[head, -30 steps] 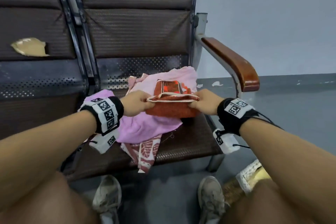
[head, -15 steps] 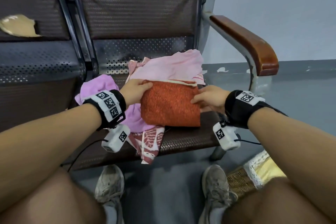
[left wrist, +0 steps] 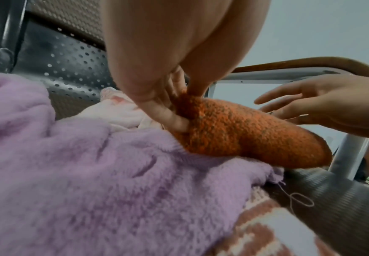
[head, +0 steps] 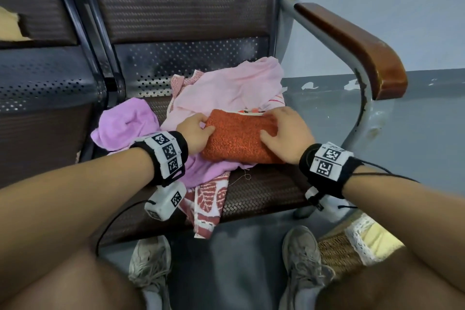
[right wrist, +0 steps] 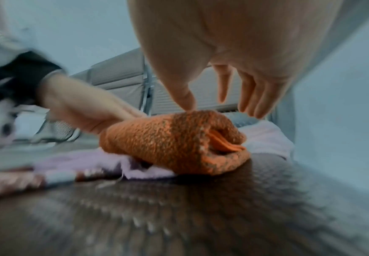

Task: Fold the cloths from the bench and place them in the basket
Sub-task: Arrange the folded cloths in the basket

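1. The orange cloth (head: 239, 137) lies folded into a thick pad on the bench seat (head: 264, 191), toward its right front corner, resting partly on the purple cloth (head: 125, 123) and partly on bare seat.
2. The left hand (head: 195, 131) pinches the orange cloth's left end: thumb on top, fingers (left wrist: 172, 117) tucked against and under the edge.
3. The right hand (head: 286, 133) is spread flat over the cloth's right end, fingers straight and apart; the thumb touches the top, while in the right wrist view the other fingertips hover just above it.
4. In the right wrist view the folded layers show at the cloth's open right end.
5. The pink cloth (head: 234, 88) is heaped toward the seat's back edge, just behind the orange one.
6. A red-and-white patterned cloth (head: 208, 199) hangs over the seat's front edge, below the purple one.
7. The basket (head: 337, 251) stands on the floor by the right foot, lined with yellow fabric and lace.
8. A wooden armrest (head: 352, 43) runs along the seat's right side.
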Demonstrator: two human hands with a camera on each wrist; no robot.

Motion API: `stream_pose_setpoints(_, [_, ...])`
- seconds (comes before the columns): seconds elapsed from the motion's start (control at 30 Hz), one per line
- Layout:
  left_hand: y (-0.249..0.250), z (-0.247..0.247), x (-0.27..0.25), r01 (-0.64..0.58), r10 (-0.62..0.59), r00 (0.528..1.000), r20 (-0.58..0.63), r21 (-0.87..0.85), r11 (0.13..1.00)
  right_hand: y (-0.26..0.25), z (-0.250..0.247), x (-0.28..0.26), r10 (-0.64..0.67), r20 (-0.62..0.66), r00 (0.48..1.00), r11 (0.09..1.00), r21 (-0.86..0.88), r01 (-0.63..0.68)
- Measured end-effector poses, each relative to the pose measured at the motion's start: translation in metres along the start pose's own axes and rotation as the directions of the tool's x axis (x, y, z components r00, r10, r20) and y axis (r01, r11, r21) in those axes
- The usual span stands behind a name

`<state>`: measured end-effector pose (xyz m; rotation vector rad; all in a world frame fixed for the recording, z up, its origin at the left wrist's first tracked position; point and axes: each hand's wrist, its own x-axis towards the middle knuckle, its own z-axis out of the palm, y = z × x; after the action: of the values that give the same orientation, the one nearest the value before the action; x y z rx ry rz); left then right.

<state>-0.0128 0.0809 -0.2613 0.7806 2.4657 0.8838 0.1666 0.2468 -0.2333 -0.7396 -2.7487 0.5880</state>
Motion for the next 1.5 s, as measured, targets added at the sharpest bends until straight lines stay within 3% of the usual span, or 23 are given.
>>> stream_pose_setpoints(0.07, [0.001,-0.003,-0.002,-0.020,0.022,0.999,-0.040,0.043,0.999,-0.004,-0.001,-0.012,-0.141,0.161,0.977,0.989,-0.019,0.146])
stream_pose_setpoints(0.13, [0.007,-0.008,-0.012,-0.208,0.220,0.970,-0.105,0.116,0.971,-0.003,0.003,-0.021,-0.178,0.360,0.916,0.976,-0.051,0.210])
stream_pose_setpoints(0.17, [0.010,-0.010,-0.018,-0.337,0.350,0.931,-0.104,0.128,0.933,0.000,0.005,-0.024,-0.171,0.419,0.892,0.975,-0.061,0.216])
stream_pose_setpoints(0.2, [0.013,-0.009,-0.025,-0.435,0.444,0.894,-0.060,0.122,0.892,0.002,0.006,-0.024,-0.156,0.447,0.881,0.976,-0.065,0.206])
stream_pose_setpoints(0.27, [0.015,-0.004,-0.037,-0.494,0.482,0.869,0.113,0.133,0.859,0.005,0.004,-0.022,-0.121,0.457,0.881,0.984,-0.064,0.168])
stream_pose_setpoints(0.33, [0.011,0.005,-0.044,-0.469,0.399,0.869,0.293,0.231,0.852,0.005,0.002,-0.018,-0.098,0.451,0.887,0.984,-0.088,0.154])
stream_pose_setpoints(0.37, [0.008,0.010,-0.046,-0.458,0.370,0.872,0.320,0.270,0.847,0.004,0.001,-0.016,-0.102,0.441,0.892,0.981,-0.102,0.162])
stream_pose_setpoints(0.5, [0.013,0.011,-0.043,-0.365,0.339,0.929,0.149,0.219,0.905,0.007,-0.005,-0.014,-0.102,0.341,0.934,0.987,-0.083,0.139])
stream_pose_setpoints(0.57, [0.016,0.006,-0.042,-0.304,0.281,0.944,0.172,0.126,0.944,0.009,-0.013,-0.015,-0.080,0.300,0.951,0.993,-0.058,0.102])
stream_pose_setpoints(0.67, [0.013,-0.001,-0.047,-0.353,0.315,0.914,0.256,0.117,0.928,0.015,-0.026,-0.020,-0.054,0.263,0.963,0.998,-0.022,0.062])
stream_pose_setpoints(0.77, [0.011,-0.002,-0.052,-0.391,0.377,0.912,0.159,0.068,0.918,0.023,-0.036,-0.023,0.012,0.229,0.973,0.995,0.097,-0.035])
stream_pose_setpoints(0.83, [0.014,-0.002,-0.052,-0.326,0.331,0.937,0.114,-0.065,0.943,0.028,-0.040,-0.025,0.098,0.250,0.963,0.951,0.260,-0.165])
stream_pose_setpoints(0.9, [0.017,-0.002,-0.051,-0.239,0.261,0.958,0.121,-0.171,0.956,0.029,-0.040,-0.030,0.170,0.327,0.930,0.844,0.439,-0.309])
stream_pose_setpoints(1.0, [0.017,0.001,-0.047,-0.151,0.167,0.982,0.088,-0.165,0.975,0.029,-0.035,-0.031,0.207,0.433,0.877,0.687,0.574,-0.445])
stream_pose_setpoints(1.1, [0.018,0.006,-0.044,-0.092,0.089,0.995,-0.036,-0.093,0.991,0.031,-0.024,-0.022,0.274,0.367,0.889,0.753,0.493,-0.435])
stream_pose_setpoints(1.13, [0.020,0.006,-0.044,-0.131,0.125,0.987,-0.097,-0.058,0.990,0.033,-0.020,-0.018,0.286,0.325,0.901,0.815,0.411,-0.407])
stream_pose_setpoints(1.2, [0.026,0.006,-0.045,-0.310,0.335,0.923,-0.189,0.149,0.939,0.033,-0.011,-0.011,0.308,0.241,0.920,0.914,0.195,-0.357])
stream_pose_setpoints(1.27, [0.032,0.008,-0.046,-0.468,0.511,0.852,-0.109,0.275,0.840,0.033,-0.001,-0.005,0.346,0.168,0.923,0.931,0.061,-0.360])
stream_pose_setpoints(1.3, [0.034,0.011,-0.046,-0.507,0.529,0.849,-0.012,0.270,0.819,0.032,0.002,-0.002,0.367,0.134,0.921,0.927,0.029,-0.373])
stream_pose_setpoints(1.4, [0.028,0.022,-0.044,-0.490,0.423,0.868,0.260,0.314,0.813,0.030,0.000,0.004,0.363,-0.008,0.932,0.932,0.001,-0.363])
stream_pose_setpoints(1.47, [0.023,0.026,-0.040,-0.479,0.402,0.875,0.270,0.361,0.800,0.025,-0.008,0.006,0.148,-0.128,0.981,0.984,-0.085,-0.160])
stream_pose_setpoints(1.5, [0.022,0.026,-0.037,-0.474,0.407,0.879,0.250,0.358,0.804,0.021,-0.010,0.006,0.016,-0.127,0.992,0.992,-0.126,-0.032])
